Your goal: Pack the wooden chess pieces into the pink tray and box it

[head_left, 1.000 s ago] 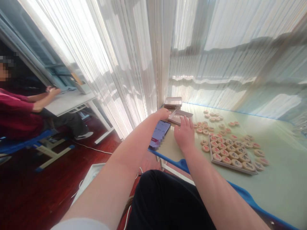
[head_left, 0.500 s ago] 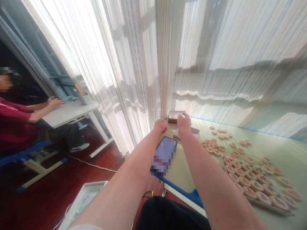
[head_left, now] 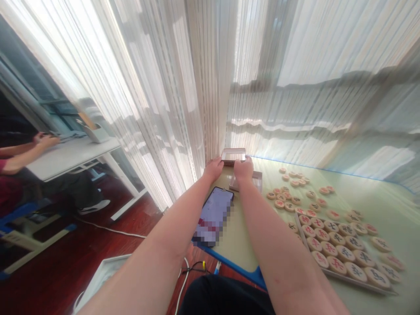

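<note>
At the far corner of the table, a small rectangular box [head_left: 233, 153] with a pale top and a dark reddish-brown side sits between my two hands. My left hand [head_left: 214, 169] is closed at its left edge, fingertips against the side. My right hand [head_left: 243, 169] grips its right front corner, with the fingers partly hidden. Just under my right wrist lies a shallow open tray [head_left: 257, 180]. A phone [head_left: 213, 214] with a lit, partly blurred screen rests on the table between my forearms.
To the right, a shallow tray [head_left: 361, 284] holds rows of round xiangqi pieces [head_left: 336, 238]. Several loose pieces [head_left: 288, 205] lie scattered on the pale green table [head_left: 244, 245]. Sheer curtains [head_left: 210, 87] hang behind. At left a person's hands [head_left: 46, 140] are over a white desk [head_left: 75, 155].
My right hand has closed onto the box's right side, and my left hand has come against its left edge. The view has turned slightly right.
</note>
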Available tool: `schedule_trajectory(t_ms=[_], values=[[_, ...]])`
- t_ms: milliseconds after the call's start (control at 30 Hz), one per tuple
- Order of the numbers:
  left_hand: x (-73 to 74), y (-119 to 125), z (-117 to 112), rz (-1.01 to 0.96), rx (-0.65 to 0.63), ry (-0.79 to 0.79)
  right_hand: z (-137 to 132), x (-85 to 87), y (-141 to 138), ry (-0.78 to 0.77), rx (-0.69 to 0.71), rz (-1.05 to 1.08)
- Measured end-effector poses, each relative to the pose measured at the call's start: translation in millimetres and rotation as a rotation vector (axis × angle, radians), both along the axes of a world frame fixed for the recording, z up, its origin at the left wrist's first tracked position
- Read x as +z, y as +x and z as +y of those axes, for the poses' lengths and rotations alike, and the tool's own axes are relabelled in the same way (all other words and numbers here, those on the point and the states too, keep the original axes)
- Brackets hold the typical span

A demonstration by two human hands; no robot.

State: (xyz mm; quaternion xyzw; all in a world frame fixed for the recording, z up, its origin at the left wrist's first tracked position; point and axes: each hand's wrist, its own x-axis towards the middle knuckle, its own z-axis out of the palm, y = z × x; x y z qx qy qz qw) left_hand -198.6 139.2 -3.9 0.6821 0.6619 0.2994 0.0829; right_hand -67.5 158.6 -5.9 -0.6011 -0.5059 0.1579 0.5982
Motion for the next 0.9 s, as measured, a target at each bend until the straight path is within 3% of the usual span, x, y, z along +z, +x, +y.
schedule_trajectory(t_ms=[133,333,533,767,900], values=[[-1.3,-0.5,-1.9,-0.057,0.019,-0.011,-7.6,7.6,6.0,-0.054,-0.013,0.079],[-2.4,0.0,-6.0,-0.203,-0.070,0.064,-16.7,15.8,13.4,-0.102,-0.057,0.203],[0.6,7.7,-15.0,-0.079,-0.139,0.181,-12.3,12.4,19.1,-0.162,-0.119,0.345],[-2.5,9.3,-13.6,0.013,-0.132,0.224,-13.4,5.8,23.9,-0.141,-0.030,0.470],[-4.4,7.9,-12.2,-0.012,-0.091,0.284,-18.0,14.9,21.0,-0.069,0.058,0.572]])
